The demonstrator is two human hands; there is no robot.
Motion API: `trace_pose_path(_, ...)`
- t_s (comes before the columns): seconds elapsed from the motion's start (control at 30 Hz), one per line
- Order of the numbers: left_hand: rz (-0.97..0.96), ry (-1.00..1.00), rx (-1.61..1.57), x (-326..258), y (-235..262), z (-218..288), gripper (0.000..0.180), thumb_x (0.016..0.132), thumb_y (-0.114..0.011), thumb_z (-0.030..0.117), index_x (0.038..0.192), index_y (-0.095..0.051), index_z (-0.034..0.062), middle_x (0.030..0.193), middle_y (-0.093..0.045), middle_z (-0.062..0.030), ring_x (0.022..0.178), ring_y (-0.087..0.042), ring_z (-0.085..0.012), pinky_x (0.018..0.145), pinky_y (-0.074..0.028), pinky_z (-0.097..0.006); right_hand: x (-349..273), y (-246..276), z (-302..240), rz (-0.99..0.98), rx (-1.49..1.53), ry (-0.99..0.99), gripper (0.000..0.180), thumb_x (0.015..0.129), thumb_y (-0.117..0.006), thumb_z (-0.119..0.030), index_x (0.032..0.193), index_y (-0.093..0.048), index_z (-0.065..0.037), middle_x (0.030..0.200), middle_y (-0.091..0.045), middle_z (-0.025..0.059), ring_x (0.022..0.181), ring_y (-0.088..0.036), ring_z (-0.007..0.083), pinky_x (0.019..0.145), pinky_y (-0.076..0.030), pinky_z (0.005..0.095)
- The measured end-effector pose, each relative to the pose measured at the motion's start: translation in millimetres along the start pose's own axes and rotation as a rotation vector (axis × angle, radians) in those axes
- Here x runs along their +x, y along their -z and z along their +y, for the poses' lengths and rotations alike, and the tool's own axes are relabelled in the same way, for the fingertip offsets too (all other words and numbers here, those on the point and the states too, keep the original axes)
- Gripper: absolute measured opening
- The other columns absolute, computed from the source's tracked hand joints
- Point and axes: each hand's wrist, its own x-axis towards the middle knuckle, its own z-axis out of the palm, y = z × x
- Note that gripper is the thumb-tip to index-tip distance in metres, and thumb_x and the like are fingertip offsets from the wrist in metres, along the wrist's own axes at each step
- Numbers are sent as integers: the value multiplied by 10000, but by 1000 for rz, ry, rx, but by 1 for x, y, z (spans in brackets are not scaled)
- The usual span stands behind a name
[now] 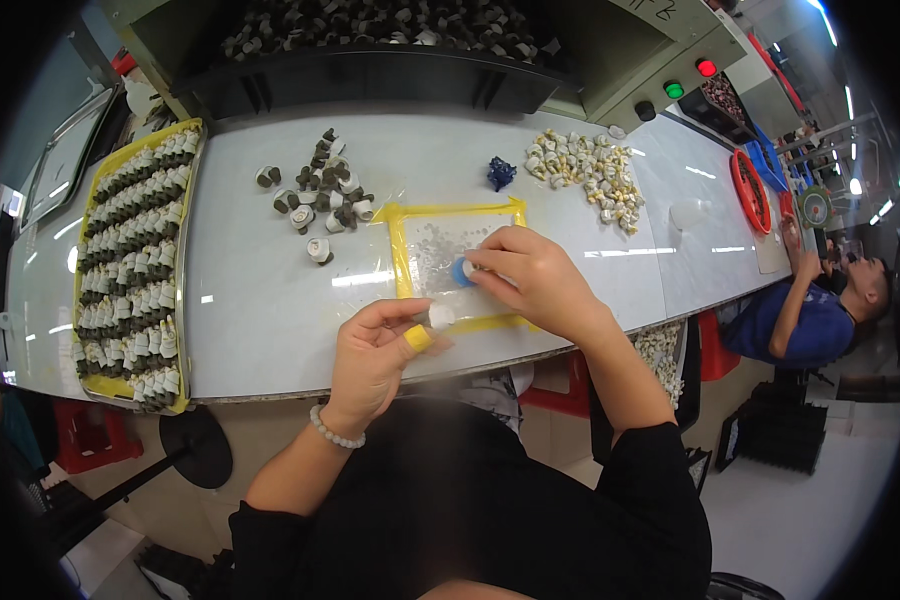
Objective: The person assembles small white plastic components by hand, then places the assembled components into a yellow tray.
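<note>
My left hand (370, 355), with yellow tape round its thumb, pinches a small white cap-like part (440, 317); its fingertips are slightly blurred. To the right, my right hand (540, 278) is closed over a blue round piece (461, 272), fingertips on a small white bit at its edge. Whether that bit is gripped or only touched, I cannot tell. Both hands are over a clear sheet edged with yellow tape (400, 250), speckled with dark spots. Left of it lies a loose group of white-and-dark small parts (320, 192). Beyond my right hand is a pile of white-and-yellowish small parts (592, 178).
A yellow tray (183, 300) holds rows of white-and-dark parts at the left. A black bin (370, 80) full of similar parts stands at the back. A dark blue lump (500, 173) sits behind the sheet. At the far right are a red basket (750, 190) and a co-worker (800, 320).
</note>
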Motion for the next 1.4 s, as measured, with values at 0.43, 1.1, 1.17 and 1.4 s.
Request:
trace_pose_path(0.43,4,-41,87,2,0,-3,255,828,-589,-45,1075,-526,-52,1012,-608,-202,846,-649,-273,766,-557,-344,-19,-6,-26,118,626,-218,219,773,-671,-38,990,-660,-9,851,-624,85,743,-587,163,668,-465,262)
trace_pose_path(1.1,-29,-30,348,-5,-4,3,240,814,-565,-84,1045,-506,-62,1030,-589,-171,915,-624,-242,811,-536,-342,-36,9,3,74,381,-268,172,785,-652,-57,949,-666,-8,873,-641,104,774,-617,204,676,-480,279)
trace_pose_path(1.17,5,-57,383,-16,-1,13,259,803,-558,-95,1051,-493,-58,1047,-574,-161,939,-612,-231,837,-521,-343,-45,17,37,354,169,-364,156,798,-643,-76,941,-658,-14,892,-630,99,772,-606,198,671,-476,289)
trace_pose_path(1.4,326,-835,994,-80,48,67,333,707,-586,-156,1014,-531,-40,1005,-592,-157,923,-587,-221,835,-463,-324,-67,43,103,385,-324,-598,185,784,-628,-71,948,-577,1,941,-566,141,796,-586,279,709,-468,357)
